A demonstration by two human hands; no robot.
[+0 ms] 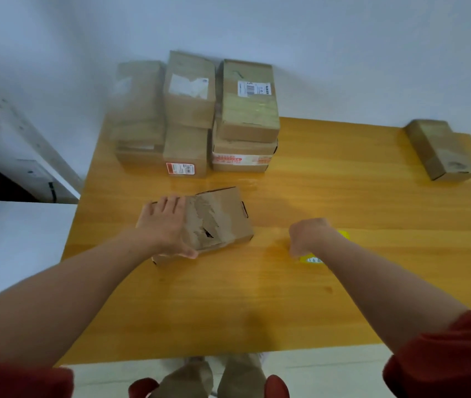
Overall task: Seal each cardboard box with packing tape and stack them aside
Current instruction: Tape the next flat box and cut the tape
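Note:
A small worn cardboard box with a torn top lies on the wooden table, left of centre. My left hand grips its left end, fingers over the far edge and thumb on the near side. My right hand is curled over a yellow tape dispenser, which shows only at its edges beneath the hand. Sealed boxes stand stacked at the table's back left.
A single cardboard box lies at the table's far right edge. A white wall runs behind the table. White furniture stands to the left. The table's near edge is close to my legs.

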